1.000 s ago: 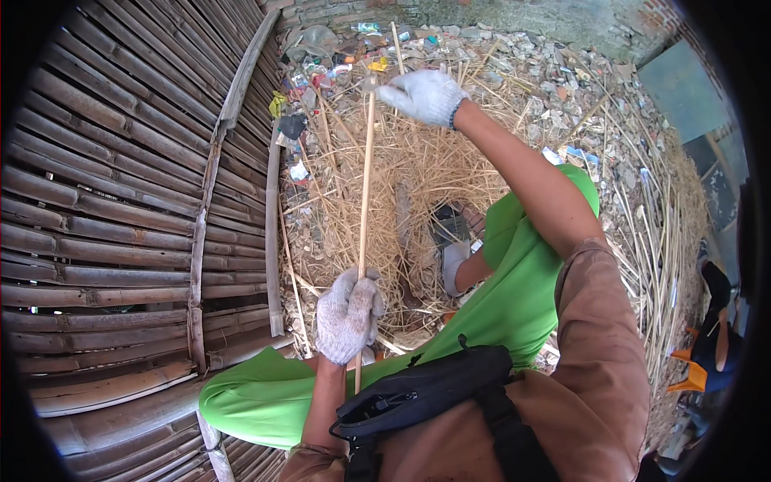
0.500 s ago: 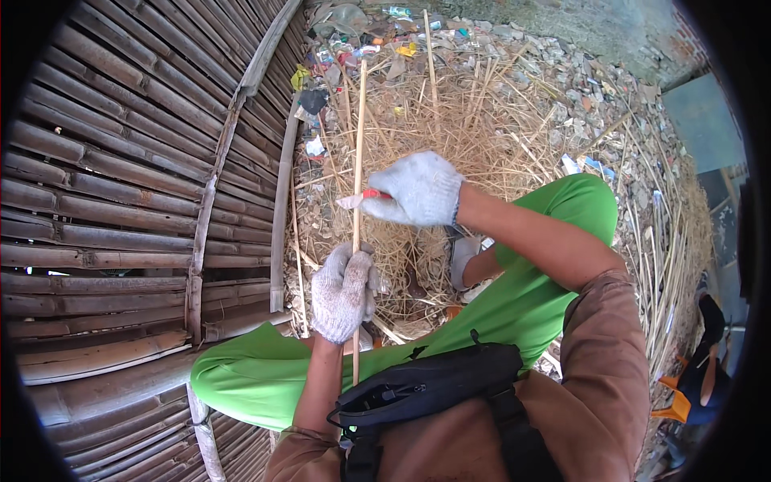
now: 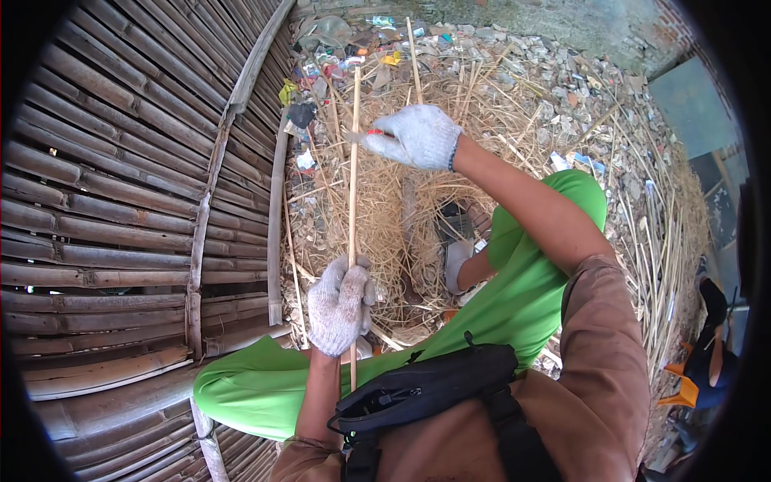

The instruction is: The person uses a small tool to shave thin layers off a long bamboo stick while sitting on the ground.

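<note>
A long, pale bamboo strip (image 3: pixel 354 185) stretches away from me, its near end beside the black bag at my waist. My left hand (image 3: pixel 338 307), in a knitted off-white glove, is wrapped round the strip's lower part. Farther up, my gloved right hand (image 3: pixel 419 136) grips a knife (image 3: pixel 373 133) with a red handle. The knife's blade lies across the strip near its upper part; motion blurs the blade, so I cannot tell how deep it touches.
Dry shavings (image 3: pixel 458 169) cover the ground ahead, with rubble and litter beyond. A bamboo slat wall (image 3: pixel 120 201) rises on the left. Long thin strips (image 3: pixel 646 265) lie at the right. My bent legs in green trousers (image 3: pixel 514 297) frame the work, and a black bag (image 3: pixel 426 390) sits at my waist.
My right hand has moved the knife farther up along the bamboo strip, away from my left hand. The left hand keeps its grip, slightly lower in the picture.
</note>
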A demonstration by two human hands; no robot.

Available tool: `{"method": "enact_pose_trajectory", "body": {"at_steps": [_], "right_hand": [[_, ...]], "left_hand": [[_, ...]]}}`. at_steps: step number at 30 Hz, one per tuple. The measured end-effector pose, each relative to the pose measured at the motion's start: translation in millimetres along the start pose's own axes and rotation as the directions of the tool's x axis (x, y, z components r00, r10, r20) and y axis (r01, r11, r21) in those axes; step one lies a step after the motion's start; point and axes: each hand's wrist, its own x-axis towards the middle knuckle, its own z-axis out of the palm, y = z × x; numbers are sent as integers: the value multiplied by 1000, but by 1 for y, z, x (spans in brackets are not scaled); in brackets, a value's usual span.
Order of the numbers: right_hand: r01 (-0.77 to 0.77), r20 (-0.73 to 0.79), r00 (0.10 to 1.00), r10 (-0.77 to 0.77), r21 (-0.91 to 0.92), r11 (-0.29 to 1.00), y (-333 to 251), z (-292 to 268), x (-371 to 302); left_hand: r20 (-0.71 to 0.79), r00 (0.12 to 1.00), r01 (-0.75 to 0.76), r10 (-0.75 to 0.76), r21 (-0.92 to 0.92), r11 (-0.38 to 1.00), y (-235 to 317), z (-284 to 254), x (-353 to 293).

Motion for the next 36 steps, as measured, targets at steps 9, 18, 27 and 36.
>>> {"method": "enact_pose_trajectory", "body": {"at_steps": [9, 18, 27, 36], "right_hand": [[-164, -62, 985, 163, -13, 986, 67, -18, 29], [-15, 212, 977, 16, -5, 1000, -31, 6, -11], [196, 118, 971, -206, 91, 976, -70, 27, -43], [161, 79, 983, -165, 52, 986, -58, 13, -29]], "left_hand": [[60, 992, -121, 110, 229, 966, -5, 3, -2], [-68, 982, -144, 176, 336, 931, -22, -8, 12], [-122, 978, -125, 169, 304, 944, -19, -11, 12], [-125, 981, -121, 149, 212, 970, -13, -10, 7]]}}
